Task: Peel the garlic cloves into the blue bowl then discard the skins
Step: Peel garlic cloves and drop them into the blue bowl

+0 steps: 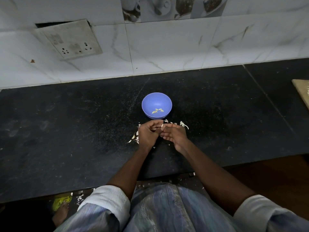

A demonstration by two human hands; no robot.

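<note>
A blue bowl (pixel 156 100) stands on the black counter and holds several peeled garlic cloves (pixel 157 111). Just in front of it my two hands meet over the counter. My left hand (pixel 148 133) has its fingers curled and pinches a small pale garlic clove (pixel 161 125) at its fingertips. My right hand (pixel 173 133) pinches the same clove from the other side, its other fingers loosely bent. White garlic skins (pixel 184 124) lie scattered on the counter around and beneath both hands, partly hidden by them.
The black stone counter (pixel 66 131) runs left to right against a tiled wall with a switch plate (pixel 70 41). A wooden board (pixel 302 92) pokes in at the right edge. More skins lie on the floor near my foot (pixel 61 213).
</note>
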